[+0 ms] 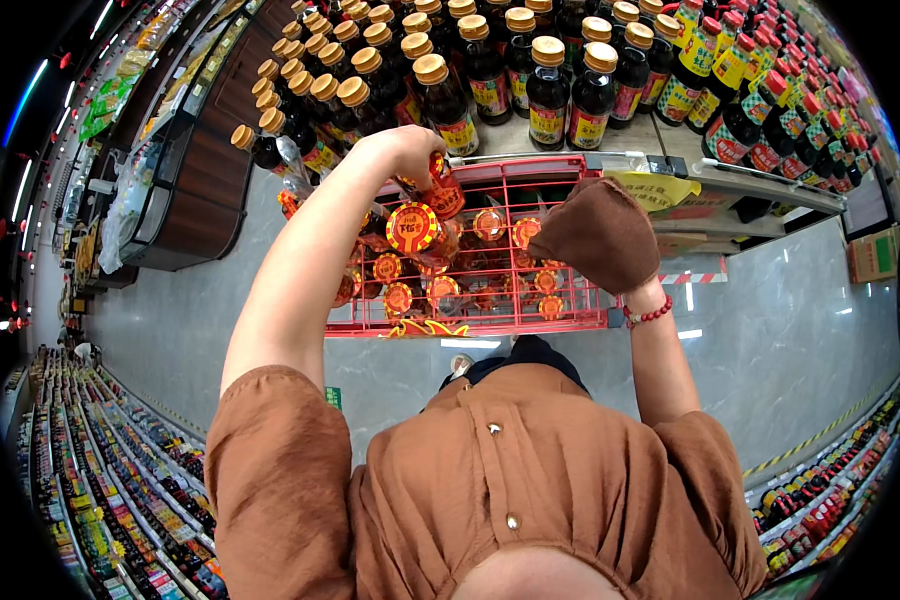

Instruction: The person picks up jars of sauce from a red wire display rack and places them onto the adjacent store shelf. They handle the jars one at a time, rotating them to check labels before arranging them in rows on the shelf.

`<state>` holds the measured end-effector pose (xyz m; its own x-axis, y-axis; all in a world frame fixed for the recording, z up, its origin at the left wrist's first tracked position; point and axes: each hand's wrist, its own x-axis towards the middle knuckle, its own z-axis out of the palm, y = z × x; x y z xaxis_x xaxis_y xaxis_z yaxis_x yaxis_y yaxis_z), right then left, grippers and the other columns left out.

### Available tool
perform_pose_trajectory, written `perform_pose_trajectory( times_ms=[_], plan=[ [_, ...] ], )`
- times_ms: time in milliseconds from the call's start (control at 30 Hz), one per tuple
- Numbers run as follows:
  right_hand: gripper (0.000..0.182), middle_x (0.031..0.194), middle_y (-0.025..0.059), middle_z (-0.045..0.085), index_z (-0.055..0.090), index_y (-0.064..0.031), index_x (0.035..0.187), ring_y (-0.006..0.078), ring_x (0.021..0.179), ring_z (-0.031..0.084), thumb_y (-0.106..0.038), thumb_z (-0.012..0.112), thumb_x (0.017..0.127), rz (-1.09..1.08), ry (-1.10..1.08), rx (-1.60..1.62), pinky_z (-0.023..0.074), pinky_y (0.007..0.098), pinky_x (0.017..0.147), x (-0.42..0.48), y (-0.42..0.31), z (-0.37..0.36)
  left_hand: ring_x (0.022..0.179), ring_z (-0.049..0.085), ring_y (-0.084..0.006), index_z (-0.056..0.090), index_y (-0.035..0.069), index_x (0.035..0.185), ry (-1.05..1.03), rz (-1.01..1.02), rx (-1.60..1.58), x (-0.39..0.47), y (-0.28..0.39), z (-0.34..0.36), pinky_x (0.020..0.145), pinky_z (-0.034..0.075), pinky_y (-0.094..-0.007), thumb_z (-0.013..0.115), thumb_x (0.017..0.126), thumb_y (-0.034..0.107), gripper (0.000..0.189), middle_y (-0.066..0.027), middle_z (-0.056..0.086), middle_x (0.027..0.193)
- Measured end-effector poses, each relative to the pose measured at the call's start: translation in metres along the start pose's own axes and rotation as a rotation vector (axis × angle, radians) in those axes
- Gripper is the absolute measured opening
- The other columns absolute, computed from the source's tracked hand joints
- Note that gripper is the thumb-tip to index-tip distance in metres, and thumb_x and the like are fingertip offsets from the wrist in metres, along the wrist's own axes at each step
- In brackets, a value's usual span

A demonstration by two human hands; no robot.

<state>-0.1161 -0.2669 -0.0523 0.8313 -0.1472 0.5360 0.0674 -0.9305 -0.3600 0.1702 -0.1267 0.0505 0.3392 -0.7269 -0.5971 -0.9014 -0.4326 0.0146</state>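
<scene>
My left hand (pixel 414 150) is curled over the far rim of a red wire cart basket (pixel 506 328), its fingers around a red-labelled jar (pixel 445 187). Just below that jar, another jar with a round red-and-yellow lid (pixel 412 228) leans among several similar ones in the basket. Clear plastic wrap shows on some of them. A brown cloth cover (pixel 600 234) hides my right hand at the basket's right side. Its fingers cannot be seen, and a red bead bracelet (pixel 649 310) circles that wrist.
Dark sauce bottles with gold caps (pixel 547 94) crowd the display shelf beyond the basket. Red-capped bottles (pixel 742 127) stand to the right. A yellow sign (pixel 656 189) hangs from the shelf edge. A dark wood counter (pixel 195 180) is at left, and stocked shelves (pixel 105 480) run behind me.
</scene>
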Motion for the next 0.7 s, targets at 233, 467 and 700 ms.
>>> perform_pose_trajectory(
  times_ms=[233, 467, 700],
  plan=[
    [0.044, 0.111, 0.0036, 0.057, 0.058, -0.0127, 0.112, 0.0236, 0.109, 0.051, -0.032, 0.072, 0.075, -0.013, -0.056, -0.102, 0.0387, 0.0382, 0.097, 0.002, 0.003, -0.001, 0.109, 0.052, -0.0320, 0.052, 0.012, 0.127, 0.096, 0.195, 0.285, -0.007, 0.005, 0.016, 0.095, 0.043, -0.0371, 0.073, 0.064, 0.009, 0.066, -0.0129, 0.055, 0.115],
    [0.025, 0.102, 0.0070, 0.062, 0.063, -0.0047, 0.097, 0.0158, 0.093, 0.060, -0.010, 0.069, 0.074, 0.132, -0.010, 0.444, 0.0482, 0.0279, 0.081, 0.016, -0.001, -0.023, 0.117, 0.049, -0.0317, 0.040, 0.011, 0.137, 0.044, 0.117, 0.235, -0.013, 0.014, 0.013, 0.099, 0.042, -0.0382, 0.071, 0.073, 0.016, 0.071, -0.0155, 0.050, 0.127],
    [0.010, 0.078, 0.0104, 0.066, 0.066, 0.0003, 0.069, 0.0191, 0.076, 0.065, 0.007, 0.069, 0.062, 0.094, 0.274, 0.831, 0.0548, 0.0270, 0.068, 0.055, -0.031, -0.097, 0.118, 0.049, -0.0326, 0.038, 0.009, 0.138, 0.213, 0.085, 0.183, -0.005, 0.006, 0.032, 0.098, 0.043, -0.0393, 0.066, 0.082, 0.029, 0.066, -0.0172, 0.047, 0.130]
  ],
)
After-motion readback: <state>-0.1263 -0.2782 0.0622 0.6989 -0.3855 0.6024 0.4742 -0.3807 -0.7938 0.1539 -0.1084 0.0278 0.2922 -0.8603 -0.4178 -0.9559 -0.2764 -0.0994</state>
